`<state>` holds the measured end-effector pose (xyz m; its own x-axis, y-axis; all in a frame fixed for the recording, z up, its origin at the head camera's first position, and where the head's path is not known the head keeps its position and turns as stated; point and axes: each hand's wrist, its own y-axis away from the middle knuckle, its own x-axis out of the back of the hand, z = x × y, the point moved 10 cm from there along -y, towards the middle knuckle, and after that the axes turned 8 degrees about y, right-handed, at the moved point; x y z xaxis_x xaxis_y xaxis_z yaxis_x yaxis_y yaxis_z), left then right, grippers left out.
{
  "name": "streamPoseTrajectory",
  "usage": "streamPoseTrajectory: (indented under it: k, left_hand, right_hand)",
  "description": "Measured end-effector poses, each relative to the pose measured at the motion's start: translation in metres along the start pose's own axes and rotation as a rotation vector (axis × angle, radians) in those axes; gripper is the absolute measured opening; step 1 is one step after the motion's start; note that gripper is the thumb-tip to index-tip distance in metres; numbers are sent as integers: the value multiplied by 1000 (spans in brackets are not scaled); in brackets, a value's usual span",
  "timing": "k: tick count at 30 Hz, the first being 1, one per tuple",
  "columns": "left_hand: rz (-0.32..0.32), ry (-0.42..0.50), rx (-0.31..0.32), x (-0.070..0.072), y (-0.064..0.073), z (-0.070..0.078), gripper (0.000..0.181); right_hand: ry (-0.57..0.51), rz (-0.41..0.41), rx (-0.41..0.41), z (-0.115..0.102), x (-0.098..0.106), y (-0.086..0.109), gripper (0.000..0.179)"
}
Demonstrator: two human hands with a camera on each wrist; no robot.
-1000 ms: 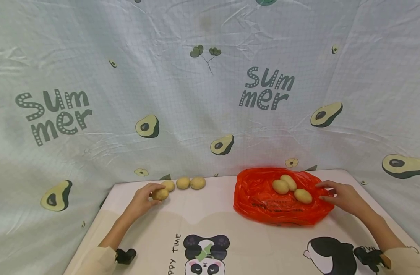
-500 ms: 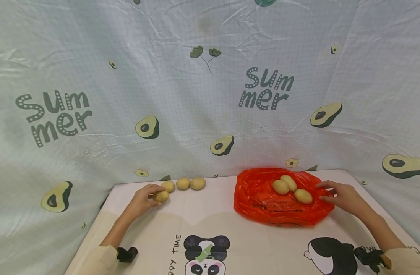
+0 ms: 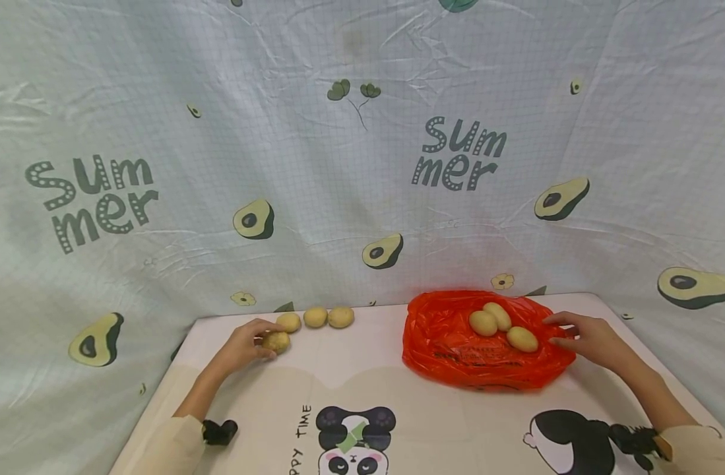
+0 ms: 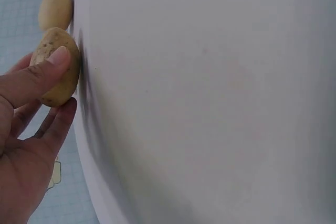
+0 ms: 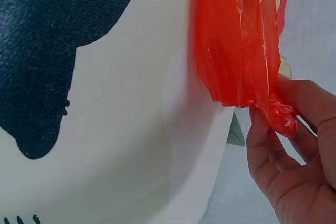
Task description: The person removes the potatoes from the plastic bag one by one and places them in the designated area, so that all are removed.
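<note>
At the back left of the table, my left hand (image 3: 243, 346) grips a potato (image 3: 276, 342) between thumb and fingers; the left wrist view shows the thumb across the potato's (image 4: 59, 77) top. Just behind it, a row of three more potatoes (image 3: 315, 317) lies along the back edge. On the right, a red plastic bag (image 3: 457, 359) lies spread with three potatoes (image 3: 522, 339) on it. My right hand (image 3: 596, 340) is at the bag's right end, and in the right wrist view its fingers pinch the gathered corner of the bag (image 5: 236, 40).
A pale tablecloth (image 3: 362, 382) with a printed panda and a dark-haired figure covers the table. Behind it hangs a light curtain (image 3: 315, 165) with avocado prints. Black wrist straps (image 3: 220, 432) sit on both forearms.
My left hand has lowered slightly toward the near side with the potato, away from the back row. The right hand and the bag keep their places.
</note>
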<state>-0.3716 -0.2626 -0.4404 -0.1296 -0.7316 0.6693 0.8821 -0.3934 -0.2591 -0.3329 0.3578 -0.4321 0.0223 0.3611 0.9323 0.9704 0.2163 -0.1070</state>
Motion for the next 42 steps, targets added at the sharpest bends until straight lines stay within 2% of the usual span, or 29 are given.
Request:
streamPoseTrajectory:
  k: [4,8,10,17,22,31,42]
  left_hand:
    - [-13,5,-35,-1,-1,-2,49]
    - [-7,33,-109,2,0,6,49]
    - [-17,48,-116,2,0,9,49]
    - [-88,72,26,-8,-2,4,46]
    - [-95,68,31,-10,-4,7,46]
    - [-104,72,62,-13,-8,3,47]
    - [-148,45,42,-17,-12,1,46]
  right_hand:
    - [-8,-15,6,-1,0,-1,37]
    - [-15,-24,8,-2,1,-1,36]
    - [-16,-26,8,-2,1,-1,36]
    - [-26,-31,2,-1,-1,0,35]
    - [-25,-30,-1,-1,-2,-1,35]
    - [-31,-34,-8,2,-3,-1,35]
    - [-17,-27,12,-2,-3,-4,33]
